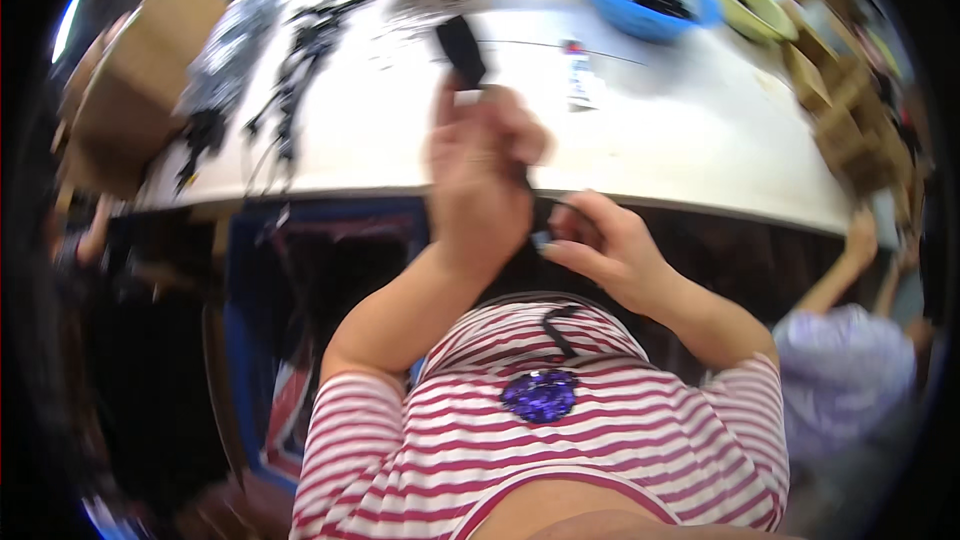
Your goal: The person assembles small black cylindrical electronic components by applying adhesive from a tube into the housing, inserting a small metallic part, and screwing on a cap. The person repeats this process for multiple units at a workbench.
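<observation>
White table [700, 140] fills the upper frame; left hand [480, 175] grasps a black adapter [461, 50], right hand [600, 240] pinches its cable [560, 205].

Bright, blurred (edges warped, dark)

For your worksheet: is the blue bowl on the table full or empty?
Holding things: dark small pieces fill the blue bowl on the white table.

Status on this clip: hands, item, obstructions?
Left hand gripping black rectangular plug block. Right hand pinching thin black cord. Nothing blocking.
</observation>
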Demonstrator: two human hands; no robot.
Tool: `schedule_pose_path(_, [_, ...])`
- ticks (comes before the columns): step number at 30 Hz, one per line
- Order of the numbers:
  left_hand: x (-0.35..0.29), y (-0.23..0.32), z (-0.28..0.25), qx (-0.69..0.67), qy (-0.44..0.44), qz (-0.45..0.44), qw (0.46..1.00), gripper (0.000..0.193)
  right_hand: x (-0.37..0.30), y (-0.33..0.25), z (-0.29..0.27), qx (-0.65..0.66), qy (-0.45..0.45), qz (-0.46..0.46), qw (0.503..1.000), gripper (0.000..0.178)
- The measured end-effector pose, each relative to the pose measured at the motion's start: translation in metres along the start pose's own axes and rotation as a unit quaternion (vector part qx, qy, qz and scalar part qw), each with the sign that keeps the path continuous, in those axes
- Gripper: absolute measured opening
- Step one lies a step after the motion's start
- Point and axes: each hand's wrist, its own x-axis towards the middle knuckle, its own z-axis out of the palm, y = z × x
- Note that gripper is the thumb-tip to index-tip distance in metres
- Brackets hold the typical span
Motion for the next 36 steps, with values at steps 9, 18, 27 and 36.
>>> schedule_pose_path(9, [0.029,0.01,-0.021,0.185,-0.023,-0.067,0.98,0.044,0.006,-0.039,-0.069,0.019,0.064,-0.024,0.997,0.018])
schedule_pose_path(18, [0.109,0.109,-0.229,0.956,0.11,0.047,0.266,0.032,0.013,-0.029,-0.257,-0.52,0.362,-0.052,0.772,0.028])
schedule_pose_path(27, [0.131,0.127,-0.267,0.976,0.094,-0.119,0.156,0.028,0.006,0.096,-0.311,-0.656,0.311,0.135,0.674,0.029])
schedule_pose_path(36, [0.153,0.208,-0.278,0.685,0.252,-0.02,0.683,0.023,-0.014,0.148,-0.325,-0.655,0.313,0.237,0.646,0.032])
